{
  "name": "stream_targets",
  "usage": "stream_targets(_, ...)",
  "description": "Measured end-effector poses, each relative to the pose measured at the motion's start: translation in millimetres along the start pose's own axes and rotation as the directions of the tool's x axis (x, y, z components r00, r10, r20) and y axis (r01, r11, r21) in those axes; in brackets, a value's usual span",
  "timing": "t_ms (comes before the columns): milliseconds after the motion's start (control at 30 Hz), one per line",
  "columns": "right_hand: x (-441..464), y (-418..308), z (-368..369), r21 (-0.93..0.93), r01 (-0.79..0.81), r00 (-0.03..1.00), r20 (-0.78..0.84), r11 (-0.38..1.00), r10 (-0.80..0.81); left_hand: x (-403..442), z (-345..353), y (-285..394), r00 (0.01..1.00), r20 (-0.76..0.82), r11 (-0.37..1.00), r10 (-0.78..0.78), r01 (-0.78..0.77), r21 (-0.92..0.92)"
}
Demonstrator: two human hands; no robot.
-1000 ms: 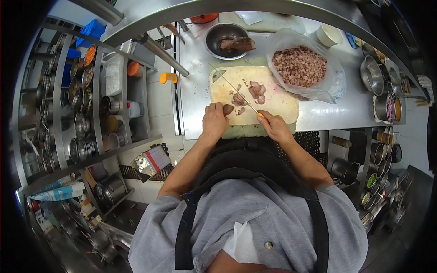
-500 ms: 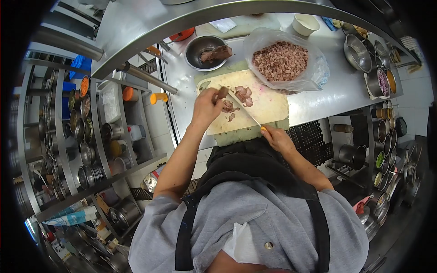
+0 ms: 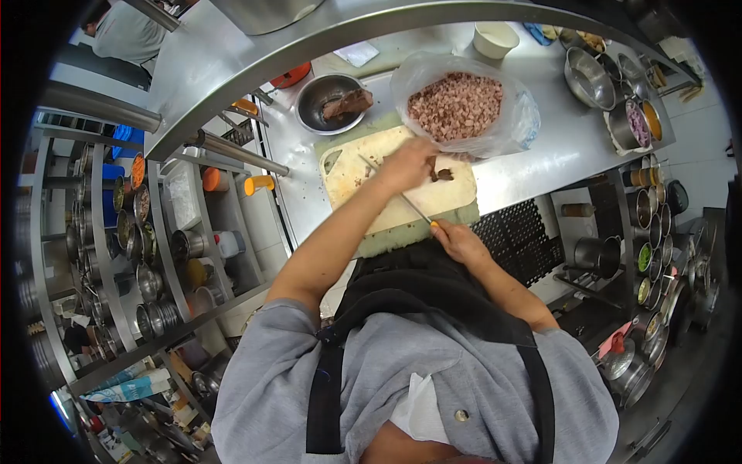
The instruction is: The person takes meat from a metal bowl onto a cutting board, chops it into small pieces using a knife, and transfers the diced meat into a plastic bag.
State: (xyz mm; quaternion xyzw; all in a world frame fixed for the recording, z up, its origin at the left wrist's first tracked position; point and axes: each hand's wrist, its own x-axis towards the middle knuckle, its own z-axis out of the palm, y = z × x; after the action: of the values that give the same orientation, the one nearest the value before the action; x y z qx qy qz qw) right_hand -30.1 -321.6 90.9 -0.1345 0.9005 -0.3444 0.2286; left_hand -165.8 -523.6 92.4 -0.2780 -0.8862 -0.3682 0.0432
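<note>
right hand [image 3: 465,246] held a knife [image 3: 418,210], left hand [image 3: 407,165] was over the cutting board [image 3: 350,193], its grip was too blurry to tell

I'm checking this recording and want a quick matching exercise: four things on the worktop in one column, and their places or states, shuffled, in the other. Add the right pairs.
Things:
1. Knife
2. Cutting board
3. Metal bowl nearest the board
4. Plastic bag

Places and states:
A. Open and filled with diced meat
B. Pale, with a green layer under it
C. Held in the right hand
D. Holds a large dark chunk of meat

Right pairs: 1-C, 2-B, 3-D, 4-A
</note>
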Motion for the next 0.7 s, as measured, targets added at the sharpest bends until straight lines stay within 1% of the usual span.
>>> stream_targets(33, 0, 2, -1, 0.065, 0.006, 1.000, 0.008, 0.998, -0.006, -4, -22, 0, 0.985, 0.020, 0.982, -0.171, 0.172, -0.073)
stream_targets(67, -2, 4, -1, 0.128, 0.013, 1.000, 0.012, 0.992, -0.015, -8, -45, 0, 0.941, 0.039, 0.930, -0.338, 0.340, -0.141)
stream_targets(100, -3, 8, 0, 0.138, 0.013, 1.000, 0.011, 0.990, -0.014, -17, -55, -26, 0.954, -0.029, 0.952, -0.297, 0.294, -0.090)
stream_targets(133, -4, 12, 2, 0.166, 0.044, 0.999, -0.023, 0.985, -0.041, -24, -66, -41, 0.930, -0.055, 0.930, -0.364, 0.366, 0.020)
stream_targets(167, -5, 14, 4, 0.190, 0.078, 0.996, -0.055, 0.979, -0.068, -34, -70, -55, 0.928, -0.052, 0.929, -0.368, 0.370, 0.025)
stream_targets(200, -6, 12, 1, 0.192, 0.081, 0.996, -0.051, 0.978, -0.072, -44, -71, -68, 0.884, 0.045, 0.873, -0.465, 0.450, 0.186)
stream_targets(233, -7, 8, -4, 0.199, -0.003, 1.000, -0.015, 0.980, 0.006, -51, -69, -76, 0.815, 0.121, 0.793, -0.567, 0.501, 0.347)
stream_targets(267, -8, 6, -6, 0.200, -0.088, 0.996, 0.023, 0.976, 0.085, -61, -63, -80, 0.811, 0.116, 0.788, -0.574, 0.509, 0.346)
stream_targets(300, -8, 6, -6, 0.196, -0.086, 0.996, 0.032, 0.977, 0.081, -69, -57, -77, 0.895, 0.122, 0.874, -0.429, 0.377, 0.306)
stream_targets(333, -7, 5, -6, 0.202, -0.086, 0.996, 0.032, 0.976, 0.081, -75, -52, -76, 0.956, 0.120, 0.936, -0.268, 0.229, 0.267)
stream_targets(367, -6, 6, -7, 0.208, -0.089, 0.996, 0.030, 0.974, 0.084, -78, -48, -75, 0.955, 0.117, 0.936, -0.271, 0.233, 0.263)
stream_targets(433, -3, 4, -8, 0.201, -0.115, 0.993, 0.051, 0.973, 0.107, -83, -44, -67, 0.957, 0.173, 0.967, -0.234, 0.211, 0.142)
stream_targets(467, -2, 3, -9, 0.198, -0.136, 0.990, 0.068, 0.971, 0.124, -85, -46, -64, 0.933, 0.240, 0.959, -0.268, 0.234, 0.160)
stream_targets(600, -1, 1, -8, 0.201, -0.113, 0.993, 0.047, 0.973, 0.105, -98, -62, -37, 0.927, 0.267, 0.962, -0.263, 0.231, 0.146)
stream_targets(667, -2, -10, -17, 0.238, -0.239, 0.966, 0.156, 0.941, 0.206, -105, -64, -25, 0.973, 0.217, 0.977, -0.074, 0.028, 0.211)
stream_targets(700, -2, -6, -14, 0.235, -0.240, 0.966, 0.156, 0.942, 0.208, -109, -60, -24, 0.974, 0.214, 0.978, -0.074, 0.029, 0.208)
